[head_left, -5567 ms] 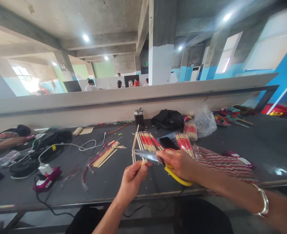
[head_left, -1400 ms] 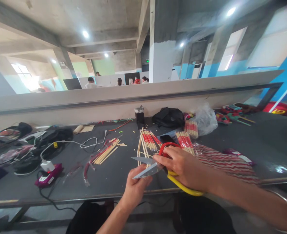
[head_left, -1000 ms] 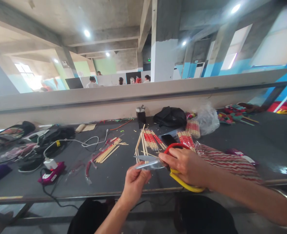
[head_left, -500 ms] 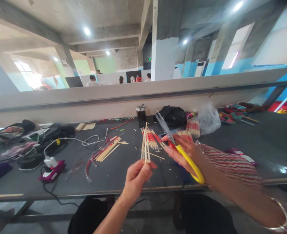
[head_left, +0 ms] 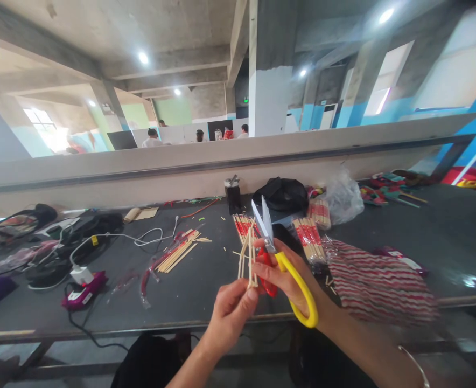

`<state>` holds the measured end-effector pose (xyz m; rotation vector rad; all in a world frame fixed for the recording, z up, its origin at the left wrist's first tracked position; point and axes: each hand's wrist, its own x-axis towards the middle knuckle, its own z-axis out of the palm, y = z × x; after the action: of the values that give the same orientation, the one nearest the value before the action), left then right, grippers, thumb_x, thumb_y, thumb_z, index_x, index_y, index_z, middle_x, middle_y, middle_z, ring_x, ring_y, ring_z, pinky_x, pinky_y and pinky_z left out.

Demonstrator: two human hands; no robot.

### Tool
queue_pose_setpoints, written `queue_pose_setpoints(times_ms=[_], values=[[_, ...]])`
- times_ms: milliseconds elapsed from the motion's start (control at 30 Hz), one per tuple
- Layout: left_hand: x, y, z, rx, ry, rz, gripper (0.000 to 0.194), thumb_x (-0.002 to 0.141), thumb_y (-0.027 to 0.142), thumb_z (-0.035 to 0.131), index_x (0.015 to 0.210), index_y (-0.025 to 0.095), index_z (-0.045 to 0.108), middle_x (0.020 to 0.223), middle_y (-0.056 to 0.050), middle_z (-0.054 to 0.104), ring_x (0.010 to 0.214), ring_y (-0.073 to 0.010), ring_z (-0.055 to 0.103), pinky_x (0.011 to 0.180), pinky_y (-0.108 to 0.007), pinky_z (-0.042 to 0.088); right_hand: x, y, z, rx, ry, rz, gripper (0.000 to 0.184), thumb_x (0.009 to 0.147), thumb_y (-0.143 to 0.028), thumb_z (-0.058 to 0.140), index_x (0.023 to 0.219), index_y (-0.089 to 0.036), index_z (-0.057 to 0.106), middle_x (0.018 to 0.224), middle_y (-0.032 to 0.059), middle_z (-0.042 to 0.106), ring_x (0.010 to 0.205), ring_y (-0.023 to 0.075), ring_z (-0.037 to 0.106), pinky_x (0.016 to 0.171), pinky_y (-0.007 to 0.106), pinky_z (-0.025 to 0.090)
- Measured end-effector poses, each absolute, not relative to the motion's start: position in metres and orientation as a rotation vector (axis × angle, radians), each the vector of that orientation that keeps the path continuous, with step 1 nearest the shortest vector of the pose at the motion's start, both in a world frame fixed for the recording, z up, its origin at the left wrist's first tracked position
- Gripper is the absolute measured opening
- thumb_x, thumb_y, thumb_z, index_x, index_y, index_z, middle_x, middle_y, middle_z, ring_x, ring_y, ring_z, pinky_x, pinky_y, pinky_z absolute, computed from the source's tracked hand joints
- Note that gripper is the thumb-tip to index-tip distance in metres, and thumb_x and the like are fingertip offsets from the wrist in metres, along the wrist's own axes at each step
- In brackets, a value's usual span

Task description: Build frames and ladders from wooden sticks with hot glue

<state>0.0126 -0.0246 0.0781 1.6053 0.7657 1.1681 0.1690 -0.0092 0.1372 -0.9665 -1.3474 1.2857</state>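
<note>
Between thumb and fingers, my left hand (head_left: 235,306) pinches the lower end of a small frame of joined wooden sticks (head_left: 244,258), which points up and away from me. My right hand (head_left: 284,272) has a pair of scissors (head_left: 298,288) looped on it, one handle yellow and one red, with the blades parted and pointing upward. Its fingertips touch the right side of the stick frame. Behind the frame lie chopsticks in red-printed wrappers (head_left: 244,225). To the left is a pile of loose sticks (head_left: 177,256) on torn wrapping.
More wrapped chopsticks (head_left: 309,240) lie to the right, beside a striped cloth (head_left: 377,280). A black container (head_left: 233,198), a black bag (head_left: 282,194) and a clear plastic bag (head_left: 345,196) stand along the back. A purple power strip (head_left: 84,291) with a white cable is at left.
My right hand has moved left and down to the stick frame, bringing the scissors along, and their blades are now spread. My left hand has shifted slightly right and lower.
</note>
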Motion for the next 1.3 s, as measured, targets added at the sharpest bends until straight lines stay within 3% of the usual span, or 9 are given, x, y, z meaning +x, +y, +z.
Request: queue_pose_setpoints(times_ms=[233, 333, 433, 633, 833, 933, 1067, 1167, 1300], values=[[0.01, -0.019, 0.084, 1.541, 0.752, 1.2, 0.045, 0.088, 0.05, 0.045, 0.078, 0.011, 0.066, 0.072, -0.005, 0.058, 0.071, -0.0147, 0.052, 0.07, -0.026, 0.04, 0.168, -0.013, 0.123, -0.934, -1.311, 1.329, 0.048, 0.07, -0.032, 0.072, 0.11, -0.025, 0.048, 0.076, -0.0052, 0.055, 0.059, 0.0095, 0.054, 0.051, 0.022, 0.045], [0.014, -0.007, 0.09, 1.235, 0.742, 1.279, 0.045, 0.091, 0.047, 0.041, 0.085, 0.011, 0.068, 0.074, -0.006, 0.062, 0.07, -0.015, 0.054, 0.071, -0.027, 0.043, 0.169, -0.015, 0.121, -0.971, -1.441, 1.222, 0.047, 0.069, -0.029, 0.072, 0.111, -0.025, 0.049, 0.079, -0.0035, 0.057, 0.067, 0.0124, 0.058, 0.061, 0.025, 0.05], [0.02, 0.004, 0.103, 1.04, 0.681, 1.279, 0.042, 0.088, 0.047, 0.046, 0.093, 0.011, 0.068, 0.082, -0.008, 0.066, 0.072, -0.015, 0.057, 0.073, -0.027, 0.044, 0.166, -0.018, 0.12, -0.978, -1.576, 1.108, 0.042, 0.07, -0.023, 0.068, 0.108, -0.025, 0.05, 0.081, -0.0032, 0.059, 0.071, 0.013, 0.06, 0.068, 0.026, 0.051], [0.025, 0.014, 0.123, 0.868, 0.708, 1.243, 0.029, 0.077, 0.04, 0.064, 0.086, 0.013, 0.066, 0.075, -0.003, 0.063, 0.066, -0.0114, 0.056, 0.066, -0.022, 0.044, 0.164, -0.021, 0.107, -0.992, -1.766, 0.938, 0.042, 0.073, -0.014, 0.059, 0.112, -0.025, 0.048, 0.088, -0.0011, 0.061, 0.076, 0.0131, 0.06, 0.072, 0.025, 0.052], [0.0, 0.019, 0.12, 1.277, 0.958, 1.458, 0.023, 0.082, 0.035, 0.056, 0.071, 0.015, 0.061, 0.062, 0.002, 0.053, 0.062, -0.0099, 0.048, 0.063, -0.022, 0.038, 0.183, -0.023, 0.116, -0.948, -1.776, 1.119, 0.041, 0.074, -0.016, 0.059, 0.112, -0.024, 0.047, 0.089, 0.0008, 0.061, 0.08, 0.0129, 0.062, 0.073, 0.026, 0.053], [-0.022, 0.023, 0.124, 1.472, 1.099, 1.631, 0.011, 0.079, 0.028, 0.057, 0.078, 0.017, 0.062, 0.07, 0.002, 0.054, 0.068, -0.0108, 0.047, 0.065, -0.021, 0.036, 0.197, -0.022, 0.122, -0.892, -1.807, 1.268, 0.044, 0.074, -0.021, 0.063, 0.115, -0.023, 0.048, 0.092, 0.0029, 0.061, 0.082, 0.0134, 0.062, 0.075, 0.028, 0.053], [-0.042, 0.023, 0.142, 1.685, 0.873, 1.269, 0.026, 0.077, 0.026, 0.053, 0.097, 0.017, 0.067, 0.103, -0.005, 0.063, 0.096, -0.0198, 0.052, 0.083, -0.028, 0.039, 0.211, -0.019, 0.131, -0.845, -1.773, 1.446, 0.05, 0.072, -0.033, 0.07, 0.118, -0.022, 0.051, 0.096, 0.0059, 0.06, 0.088, 0.0158, 0.061, 0.075, 0.029, 0.053], [-0.047, 0.021, 0.149, 1.642, 0.654, 0.953, 0.032, 0.082, 0.03, 0.044, 0.086, 0.011, 0.069, 0.085, -0.009, 0.066, 0.084, -0.0209, 0.057, 0.081, -0.032, 0.04, 0.219, -0.016, 0.142, -0.874, -1.786, 1.491, 0.053, 0.074, -0.033, 0.07, 0.122, -0.022, 0.05, 0.098, 0.0059, 0.059, 0.087, 0.0146, 0.06, 0.076, 0.028, 0.051], [-0.047, 0.016, 0.143, 1.44, 0.488, 0.851, 0.03, 0.082, 0.029, 0.045, 0.08, 0.009, 0.068, 0.07, -0.008, 0.064, 0.062, -0.0167, 0.057, 0.066, -0.03, 0.042, 0.23, -0.009, 0.15, -0.888, -1.802, 1.517, 0.054, 0.076, -0.03, 0.068, 0.126, -0.022, 0.048, 0.091, 0.0039, 0.059, 0.08, 0.0131, 0.058, 0.07, 0.026, 0.049]])
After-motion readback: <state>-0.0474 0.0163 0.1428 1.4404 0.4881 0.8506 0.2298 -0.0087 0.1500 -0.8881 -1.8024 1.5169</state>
